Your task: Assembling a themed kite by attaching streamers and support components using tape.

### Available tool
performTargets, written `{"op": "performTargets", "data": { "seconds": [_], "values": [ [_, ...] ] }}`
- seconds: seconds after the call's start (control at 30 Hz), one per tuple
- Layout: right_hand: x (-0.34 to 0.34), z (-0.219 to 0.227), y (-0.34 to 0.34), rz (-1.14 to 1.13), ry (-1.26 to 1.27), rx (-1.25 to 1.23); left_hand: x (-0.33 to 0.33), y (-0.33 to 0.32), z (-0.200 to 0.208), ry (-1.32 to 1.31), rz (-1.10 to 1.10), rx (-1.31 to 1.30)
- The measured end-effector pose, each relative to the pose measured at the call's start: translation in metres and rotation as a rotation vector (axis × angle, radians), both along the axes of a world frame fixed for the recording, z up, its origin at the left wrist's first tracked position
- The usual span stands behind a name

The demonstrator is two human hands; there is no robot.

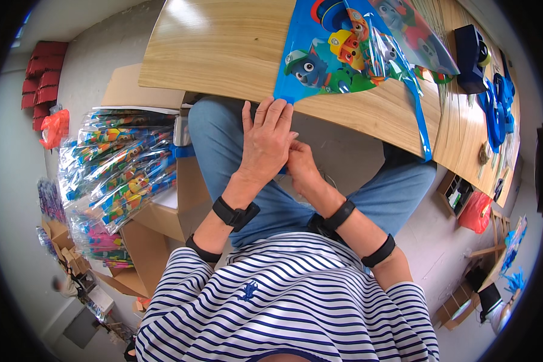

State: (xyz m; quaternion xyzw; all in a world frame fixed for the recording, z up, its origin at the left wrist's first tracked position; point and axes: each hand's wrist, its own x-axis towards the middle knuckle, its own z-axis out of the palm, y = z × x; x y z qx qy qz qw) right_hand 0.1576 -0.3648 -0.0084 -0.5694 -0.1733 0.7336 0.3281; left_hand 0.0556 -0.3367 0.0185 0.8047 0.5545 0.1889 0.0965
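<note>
Evidently the blue cartoon-printed sheet (320, 69) lies on the counter (223, 48), its near corner under the left hand's (266, 143) outstretched fingers. The right hand (304, 166) is curled just beside; whether either pinches anything, I can't tell. The sheet looks light, limp, slippery, best held by that corner.

The plastic sheet (311, 75) lies on the surface (217, 48) before the person, its near corner at the left hand's (265, 142) fingertips; right hand (303, 161) just beside; ribbons (499, 111) farther right on the surface; packets (123, 169) and carton (148, 250) left
</note>
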Motion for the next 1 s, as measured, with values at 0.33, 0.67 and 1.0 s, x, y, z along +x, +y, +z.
{"op": "performTargets", "data": {
  "seconds": [0.33, 0.67, 1.0],
  "values": [
    [-0.001, -0.011, -0.002, 0.004, 0.006, 0.009, -0.001, 0.0, -0.002, 0.04, -0.002, 0.004],
    [0.024, 0.003, -0.004, 0.371, -1.108, 0.777, 0.001, 0.002, 0.001, 0.052, 0.013, -0.005],
    [0.042, 0.028, 0.108, 0.457, -1.053, 0.952, 0.002, 0.003, 0.0, 0.044, 0.023, 0.014]
  ]
}}
